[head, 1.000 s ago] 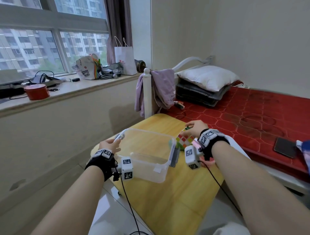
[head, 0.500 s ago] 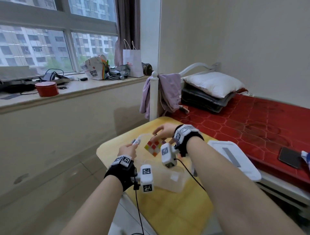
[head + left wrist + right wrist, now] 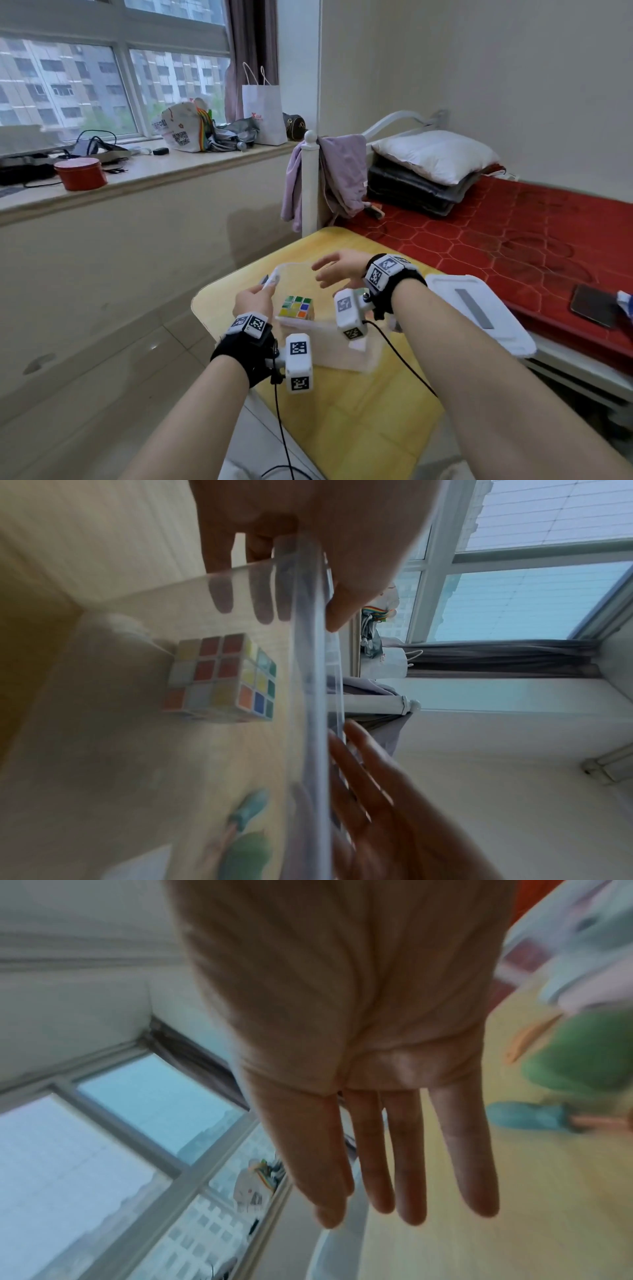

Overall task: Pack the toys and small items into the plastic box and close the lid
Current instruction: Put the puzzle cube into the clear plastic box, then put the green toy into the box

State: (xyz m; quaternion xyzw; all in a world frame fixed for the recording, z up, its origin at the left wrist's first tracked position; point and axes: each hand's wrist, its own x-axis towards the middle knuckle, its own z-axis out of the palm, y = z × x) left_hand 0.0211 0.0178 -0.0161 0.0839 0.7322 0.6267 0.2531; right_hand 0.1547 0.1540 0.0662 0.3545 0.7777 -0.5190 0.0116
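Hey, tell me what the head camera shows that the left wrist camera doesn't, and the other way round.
Head only: the white lid lying at the table's edge beside the bed, and the red tin on the windowsill.

Left wrist only: blurry green and teal items seen through the wall of the plastic box.

Both: the puzzle cube inside the box, the left hand gripping its rim, and the right hand open above it.
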